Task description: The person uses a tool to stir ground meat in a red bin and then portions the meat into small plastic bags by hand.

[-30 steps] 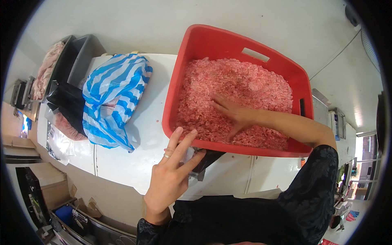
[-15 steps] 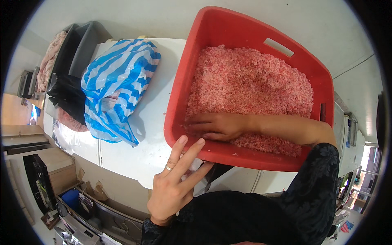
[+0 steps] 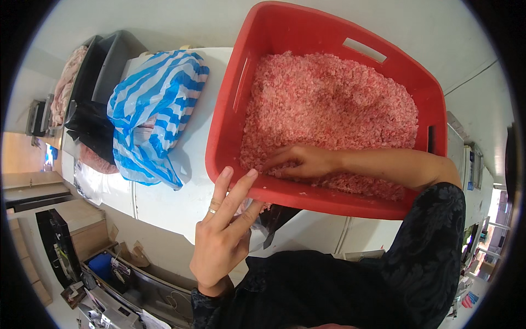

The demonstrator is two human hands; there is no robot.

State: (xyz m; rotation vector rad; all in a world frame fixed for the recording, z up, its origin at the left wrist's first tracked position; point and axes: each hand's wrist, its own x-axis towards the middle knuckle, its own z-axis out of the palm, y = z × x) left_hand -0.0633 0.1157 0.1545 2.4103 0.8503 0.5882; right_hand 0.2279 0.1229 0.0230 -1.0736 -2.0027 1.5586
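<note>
Resting on the white counter [image 3: 181, 192], the red tub [image 3: 257, 104] is holding a heap of pink minced meat [image 3: 329, 104]. The right hand [image 3: 304, 162] is lying in the meat near the tub's front wall, fingers loosely curled, gripping nothing visible. The left hand [image 3: 222, 236] is touching the tub's front rim, fingers spread, empty. A blue-striped plastic bag [image 3: 153, 109] is lying left of the tub.

Bright, even daylight; soft shadows on the worktop [image 3: 181, 186]; sharp centre; fisheye bending and black vignette at all clock positions.
</note>
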